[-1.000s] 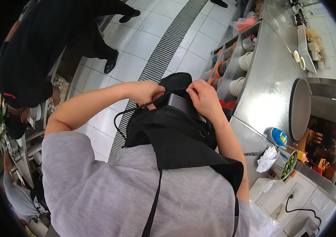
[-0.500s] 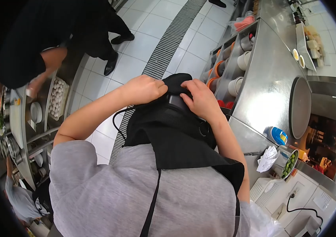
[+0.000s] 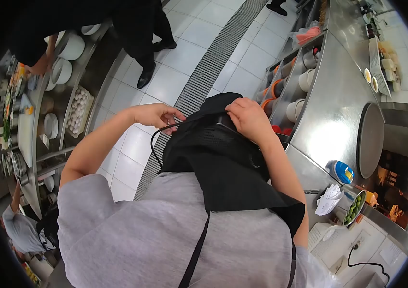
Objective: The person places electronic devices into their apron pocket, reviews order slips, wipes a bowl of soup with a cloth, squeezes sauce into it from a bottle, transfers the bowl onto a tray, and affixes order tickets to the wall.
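A black mesh pouch lies against my front, with black cloth folded down over my grey shirt. The corner of a dark box shows in the pouch opening. My left hand is at the pouch's left edge, its fingers curled and closed around a thin black cable that loops down beside the pouch. At the upper right edge, my right hand pinches the black fabric.
A steel counter with a round tray, a pot of green limes and papers runs along the right. At left, a person in black stands by shelves with eggs; another person is lower left.
My left hand has moved left and down from the pouch's top to the cable. My right hand has shifted onto the fabric edge. The person in black reaches farther up the shelves.
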`<state>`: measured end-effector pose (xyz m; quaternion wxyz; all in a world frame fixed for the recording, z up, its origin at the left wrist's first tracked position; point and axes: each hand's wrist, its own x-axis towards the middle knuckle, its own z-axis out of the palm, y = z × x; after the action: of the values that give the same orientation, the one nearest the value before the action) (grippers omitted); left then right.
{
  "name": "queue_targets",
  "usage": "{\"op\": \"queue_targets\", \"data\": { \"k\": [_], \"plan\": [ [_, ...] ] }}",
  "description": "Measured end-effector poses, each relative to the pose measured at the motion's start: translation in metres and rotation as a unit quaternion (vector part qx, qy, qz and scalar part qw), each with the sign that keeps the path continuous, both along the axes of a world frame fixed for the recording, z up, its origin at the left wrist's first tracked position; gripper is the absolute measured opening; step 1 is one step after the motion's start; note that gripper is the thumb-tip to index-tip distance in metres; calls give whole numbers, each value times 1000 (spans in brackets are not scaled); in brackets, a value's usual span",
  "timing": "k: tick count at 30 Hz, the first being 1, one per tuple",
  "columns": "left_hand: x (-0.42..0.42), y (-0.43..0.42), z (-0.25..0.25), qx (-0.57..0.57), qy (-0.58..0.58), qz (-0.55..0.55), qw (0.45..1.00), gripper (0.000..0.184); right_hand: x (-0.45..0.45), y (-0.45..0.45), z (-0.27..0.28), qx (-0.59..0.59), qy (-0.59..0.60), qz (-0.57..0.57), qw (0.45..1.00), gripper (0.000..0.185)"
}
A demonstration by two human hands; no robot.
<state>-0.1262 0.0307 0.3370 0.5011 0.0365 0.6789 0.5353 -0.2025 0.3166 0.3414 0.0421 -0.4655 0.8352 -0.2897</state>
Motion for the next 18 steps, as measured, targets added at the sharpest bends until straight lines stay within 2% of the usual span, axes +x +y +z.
{"op": "queue_targets", "data": {
  "k": [2, 5, 8, 11, 14, 17, 18],
  "plan": [
    [5, -1, -10, -13, 34, -23, 999, 42, -2, -2, 5, 2, -15, 0, 1000, 8],
    [7, 4, -16, 5, 165, -54, 985, 25, -5, -2, 0, 9, -9, 22, 1000, 8],
    [5, 12, -4, 24, 142, -59, 988, 19, -6, -4, 5, 7, -35, 30, 999, 9],
    [4, 7, -17, 3, 176, -100, 979, 16, -6, -6, 4, -8, -65, 36, 997, 9],
    [-24, 1, 2, 13, 143, -24, 989, 13, -4, -10, 13, -31, -154, 28, 987, 10],
    [-61, 16, 26, -33, 291, -137, 946, 9, -5, -24, 18, -49, -276, -3, 960, 15],
    [-68, 28, 33, -33, 314, -155, 936, 8, -2, -32, 16, -47, -271, 1, 961, 18]
  ]
}}
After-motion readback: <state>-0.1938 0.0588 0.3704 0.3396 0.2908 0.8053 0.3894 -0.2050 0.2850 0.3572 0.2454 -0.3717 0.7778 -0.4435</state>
